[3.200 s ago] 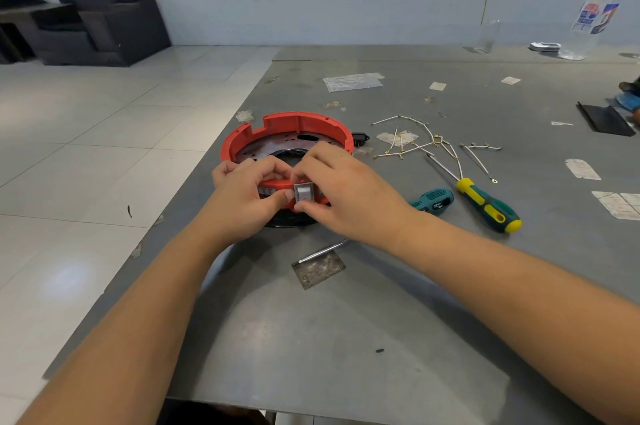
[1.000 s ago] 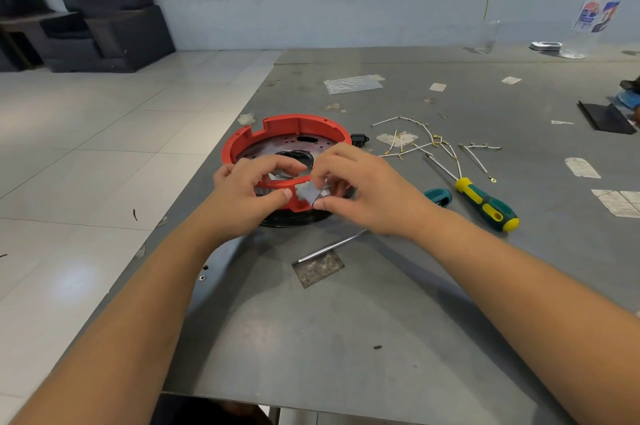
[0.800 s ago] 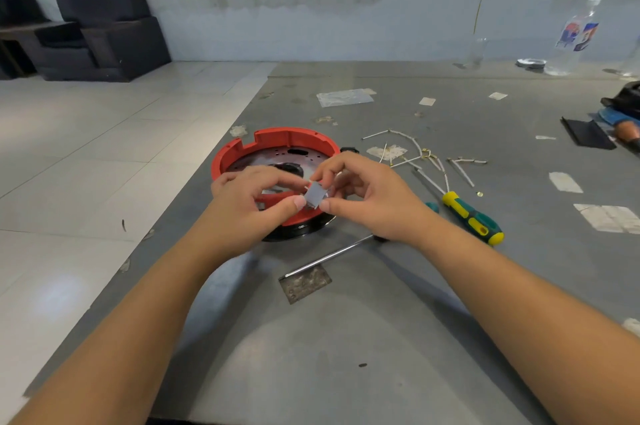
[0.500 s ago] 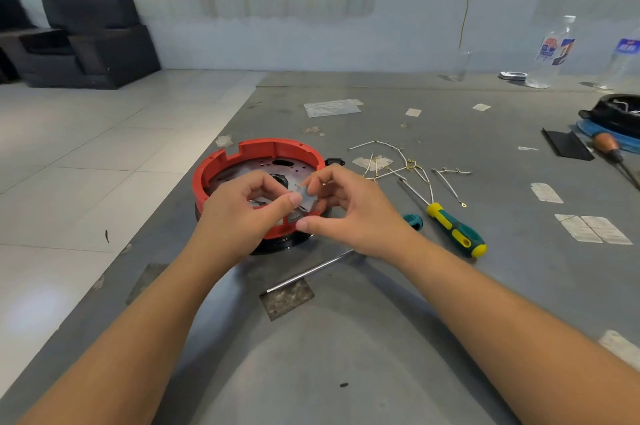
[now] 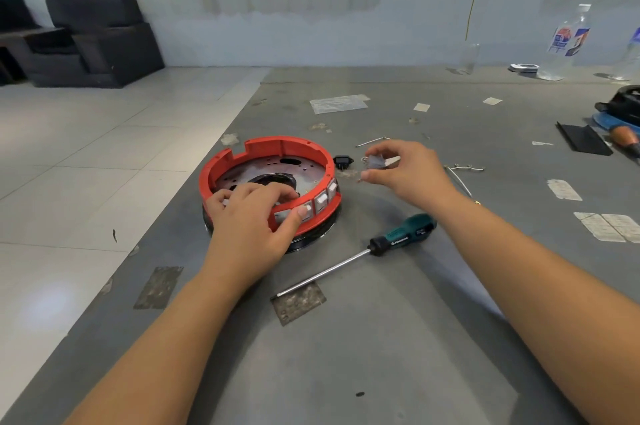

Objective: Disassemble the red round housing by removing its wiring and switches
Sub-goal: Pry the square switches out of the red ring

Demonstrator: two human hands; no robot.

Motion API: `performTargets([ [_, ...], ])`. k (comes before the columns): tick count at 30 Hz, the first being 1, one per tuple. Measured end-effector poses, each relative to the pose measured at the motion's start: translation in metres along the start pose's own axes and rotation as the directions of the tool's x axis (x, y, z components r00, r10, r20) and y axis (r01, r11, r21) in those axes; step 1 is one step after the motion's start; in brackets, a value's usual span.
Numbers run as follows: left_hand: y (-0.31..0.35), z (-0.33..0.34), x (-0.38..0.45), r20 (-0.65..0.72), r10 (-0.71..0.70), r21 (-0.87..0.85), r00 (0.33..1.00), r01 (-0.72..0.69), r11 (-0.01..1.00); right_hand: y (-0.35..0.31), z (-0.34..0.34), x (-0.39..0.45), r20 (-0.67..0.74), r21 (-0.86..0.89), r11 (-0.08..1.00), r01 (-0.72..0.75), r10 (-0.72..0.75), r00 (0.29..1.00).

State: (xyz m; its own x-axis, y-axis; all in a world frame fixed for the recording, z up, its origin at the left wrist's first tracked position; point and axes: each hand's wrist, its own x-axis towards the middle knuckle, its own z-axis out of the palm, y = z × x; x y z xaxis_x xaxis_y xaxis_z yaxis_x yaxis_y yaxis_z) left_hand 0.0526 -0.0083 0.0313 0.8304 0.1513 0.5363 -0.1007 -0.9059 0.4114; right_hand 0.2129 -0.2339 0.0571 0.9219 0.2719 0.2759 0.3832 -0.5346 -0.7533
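The red housing (image 5: pixel 273 161) is lying near the left edge of the grey table (image 5: pixel 398 338), sitting on a dark base. It is being steadied by the left hand (image 5: pixel 254 216): the fingers are curled over the near wall into the inside, and the thumb is being pressed on the outer face, just beside the row of white switches (image 5: pixel 322 200). These switches are still seated in the near right part of the wall. The housing is judged to be rigid plastic, light enough to slide, so it is best gripped across the wall, as is being done now. The switches look small, hard and smooth; probably each one is being held by snap tabs, so it should be pushed from the inside while the outside face is being supported.

To the right, a screwdriver (image 5: pixel 401 236) is lying on the table in front of the housing, touched by nothing. A small black part (image 5: pixel 343 161) is resting just beside the far right wall of the housing.

Further right, one loose switch (image 5: pixel 375 161) is being pinched between thumb and fingertips of the right hand (image 5: pixel 405 171), above the table and apart from the housing. Thin white wires (image 5: pixel 464 169) are lying beyond this hand; they are looking stiff but bendable.
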Motion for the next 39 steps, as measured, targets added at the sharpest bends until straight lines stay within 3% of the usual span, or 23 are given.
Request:
performTargets([
  [6, 0.000, 0.006, 0.000, -0.060, 0.011, 0.001, 0.998, -0.011, 1.000, 0.022, 0.002, 0.069, 0.126, -0.339, 0.938, -0.071, 0.120, 0.985],
  [11, -0.003, 0.011, -0.001, -0.098, 0.010, -0.001, 0.995, -0.011, 1.000, 0.032, 0.023, 0.099, 0.154, -0.402, 0.913, -0.065, 0.137, 0.978],
  [23, -0.006, 0.010, -0.001, -0.074, 0.012, 0.012, 0.997, -0.011, 1.000, 0.035, 0.032, 0.094, 0.189, -0.418, 0.908, -0.018, 0.106, 0.976],
  [30, -0.008, 0.008, -0.004, -0.045, 0.015, 0.014, 0.999, -0.015, 1.000, 0.015, -0.001, 0.034, 0.173, -0.299, 0.946, 0.125, -0.075, 0.982],
  [35, -0.007, 0.008, -0.005, -0.045, 0.024, 0.016, 0.999, -0.023, 1.000, 0.000, -0.023, -0.022, 0.390, -0.222, 0.932, 0.286, -0.184, 0.902],
  [39, -0.009, 0.007, -0.008, -0.052, 0.041, 0.035, 0.998, -0.039, 0.999, 0.007, -0.025, -0.058, 0.587, -0.303, 0.830, 0.468, -0.224, 0.778],
])
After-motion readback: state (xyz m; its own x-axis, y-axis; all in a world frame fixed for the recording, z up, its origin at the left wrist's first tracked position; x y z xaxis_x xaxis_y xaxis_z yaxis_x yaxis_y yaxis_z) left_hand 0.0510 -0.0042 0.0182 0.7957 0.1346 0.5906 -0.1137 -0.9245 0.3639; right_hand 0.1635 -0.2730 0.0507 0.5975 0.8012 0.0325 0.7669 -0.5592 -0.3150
